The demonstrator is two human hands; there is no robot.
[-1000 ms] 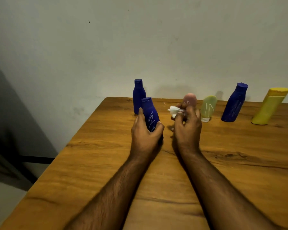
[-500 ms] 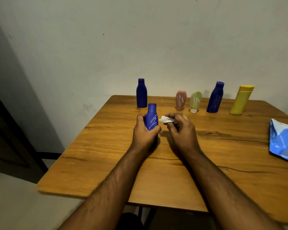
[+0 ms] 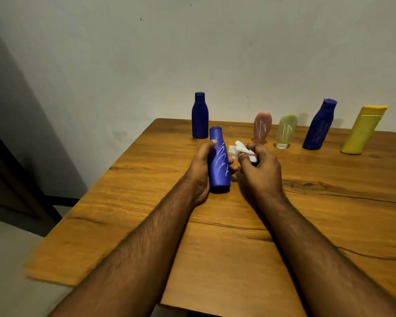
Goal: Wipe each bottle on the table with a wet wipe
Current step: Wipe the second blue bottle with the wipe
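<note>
My left hand [image 3: 200,165] grips a blue bottle [image 3: 218,165] with white scribbles on its side, held just above the wooden table [image 3: 215,225]. Just right of it, my right hand [image 3: 260,168] pinches a crumpled white wet wipe [image 3: 239,151], a small gap from the bottle. At the back stand a plain dark blue bottle [image 3: 199,116], a pink bottle [image 3: 261,126], a pale green bottle [image 3: 285,131], another scribbled blue bottle [image 3: 319,125] and a yellow bottle [image 3: 362,131].
The table's left edge drops off to the floor [image 3: 7,259], with a dark door frame [image 3: 12,179] beyond. A grey wall [image 3: 215,53] rises straight behind the row of bottles.
The view has shifted closer. The held blue bottle has turned so its scribbled side faces me, and the wipe in my right hand has pulled slightly away from it.
</note>
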